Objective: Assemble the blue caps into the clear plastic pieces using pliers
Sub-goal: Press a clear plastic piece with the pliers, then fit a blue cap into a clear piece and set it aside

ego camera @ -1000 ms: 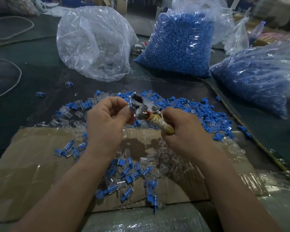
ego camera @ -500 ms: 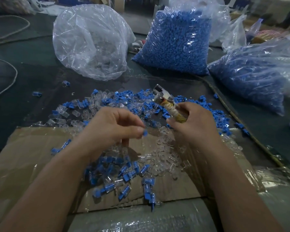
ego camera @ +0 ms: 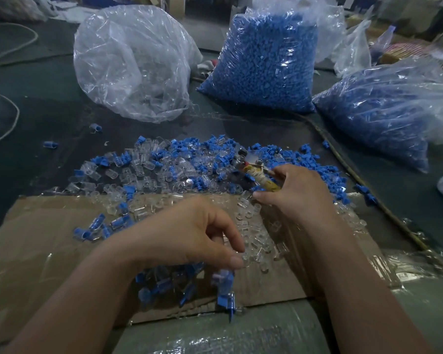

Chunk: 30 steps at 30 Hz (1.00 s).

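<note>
**Between presses: choosing the next clear piece**

Head view. The right hand (ego camera: 299, 192) grips the tape-wrapped handles of the pliers (ego camera: 253, 167), whose head lies over the loose mix of blue caps (ego camera: 315, 162) and clear plastic pieces (ego camera: 149, 172) on the table. The left hand (ego camera: 189, 236) hovers with its fingers curled. Its thumb and forefinger are close together over clear pieces on the cardboard sheet (ego camera: 36, 238); whether they pinch one cannot be told. Capped pieces (ego camera: 92, 227) lie beside and beneath this hand.

To do the step well, in my judgement, lift one clear piece alone, turn its open end toward a cap, and seat the cap straight before squeezing.

Behind stand three bags. A slack clear bag (ego camera: 133, 67) holds a few clear pieces low down. An upright bag (ego camera: 264, 60) is packed with blue caps. A third bag (ego camera: 384, 111) lies on its side, likewise blue-filled.
</note>
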{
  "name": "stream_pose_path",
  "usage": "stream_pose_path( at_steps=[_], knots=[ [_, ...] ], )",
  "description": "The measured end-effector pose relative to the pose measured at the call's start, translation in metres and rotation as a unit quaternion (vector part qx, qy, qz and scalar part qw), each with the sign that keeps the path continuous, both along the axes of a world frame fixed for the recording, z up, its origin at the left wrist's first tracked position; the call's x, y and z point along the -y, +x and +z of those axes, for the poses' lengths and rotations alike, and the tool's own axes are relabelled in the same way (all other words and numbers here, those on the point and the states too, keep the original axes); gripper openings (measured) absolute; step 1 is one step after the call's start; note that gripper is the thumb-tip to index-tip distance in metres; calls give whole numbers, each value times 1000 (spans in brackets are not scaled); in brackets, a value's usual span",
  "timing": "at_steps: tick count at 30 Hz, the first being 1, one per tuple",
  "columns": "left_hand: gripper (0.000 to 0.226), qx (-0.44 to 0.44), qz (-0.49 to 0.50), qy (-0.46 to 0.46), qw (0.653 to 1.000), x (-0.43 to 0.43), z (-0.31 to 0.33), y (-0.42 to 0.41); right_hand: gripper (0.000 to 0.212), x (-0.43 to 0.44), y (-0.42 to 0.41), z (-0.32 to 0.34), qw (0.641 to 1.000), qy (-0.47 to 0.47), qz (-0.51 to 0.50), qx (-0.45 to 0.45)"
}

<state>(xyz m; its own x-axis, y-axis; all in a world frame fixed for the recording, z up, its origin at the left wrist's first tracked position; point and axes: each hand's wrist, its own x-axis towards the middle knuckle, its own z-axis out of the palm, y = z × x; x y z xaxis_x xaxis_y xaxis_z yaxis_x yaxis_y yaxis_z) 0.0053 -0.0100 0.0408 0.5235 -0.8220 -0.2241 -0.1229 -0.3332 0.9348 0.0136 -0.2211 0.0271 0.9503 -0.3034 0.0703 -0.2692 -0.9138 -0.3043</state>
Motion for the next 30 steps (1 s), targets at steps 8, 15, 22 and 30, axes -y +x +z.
stream_pose_path(
  at_steps=[8,15,22,30],
  knots=[
    [26,48,133,-60,988,0,3,0,70,2,2,-2,998,-4,2,-58],
    [11,62,359,-106,925,-6,-1,13,84,6,2,-5,995,-22,20,-95],
    [11,69,408,-124,902,-4,-3,15,76,3,-1,-4,997,30,31,-56],
    [12,63,447,-150,880,-4,-3,16,23,-32,5,-10,977,-40,198,61]
  ],
)
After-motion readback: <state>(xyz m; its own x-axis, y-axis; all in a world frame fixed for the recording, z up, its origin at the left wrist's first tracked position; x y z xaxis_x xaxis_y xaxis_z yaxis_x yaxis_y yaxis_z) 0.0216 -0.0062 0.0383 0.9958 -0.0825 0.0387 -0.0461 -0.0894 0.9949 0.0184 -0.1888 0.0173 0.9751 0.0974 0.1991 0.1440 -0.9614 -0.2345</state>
